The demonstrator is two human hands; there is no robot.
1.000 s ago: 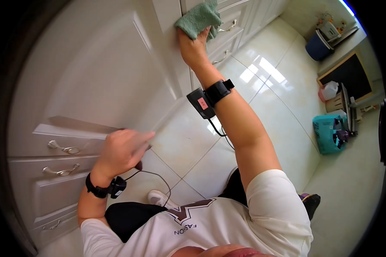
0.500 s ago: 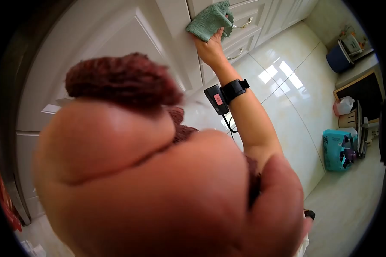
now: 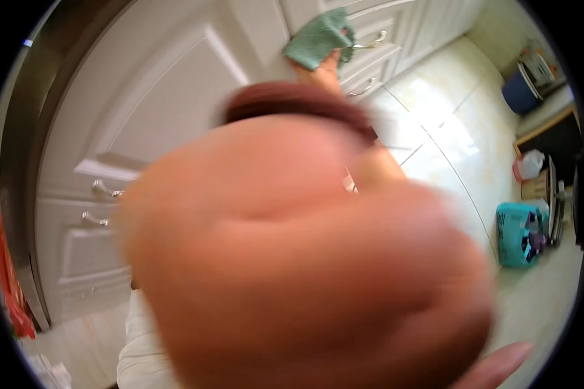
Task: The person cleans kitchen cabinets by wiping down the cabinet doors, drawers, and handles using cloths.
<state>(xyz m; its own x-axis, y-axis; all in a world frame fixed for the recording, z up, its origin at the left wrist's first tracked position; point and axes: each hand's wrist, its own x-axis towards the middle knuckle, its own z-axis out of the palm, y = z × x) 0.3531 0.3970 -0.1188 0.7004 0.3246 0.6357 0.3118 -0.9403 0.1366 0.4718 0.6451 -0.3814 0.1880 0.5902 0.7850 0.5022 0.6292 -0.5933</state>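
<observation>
Far to the right of my fingers, one blue bucket (image 3: 518,94) contains some pale things, which rise above its rim; I cannot tell what they are. Nearer to me there is one teal bag (image 3: 512,240) with a purple thing (image 3: 537,242) at its side, inside or beside I cannot tell. My left hand (image 3: 305,259) is raised very close before the camera, large and blurred, and hides part of my right arm. My right hand (image 3: 319,76) is stretched forward, at the cabinet front. Of cloths I count two: the dark red cloth (image 3: 292,102) is at the far edge of my left hand, the green cloth (image 3: 321,40) covers my right fingers. Whether the fingers of either hand are clamped, I cannot tell.
</observation>
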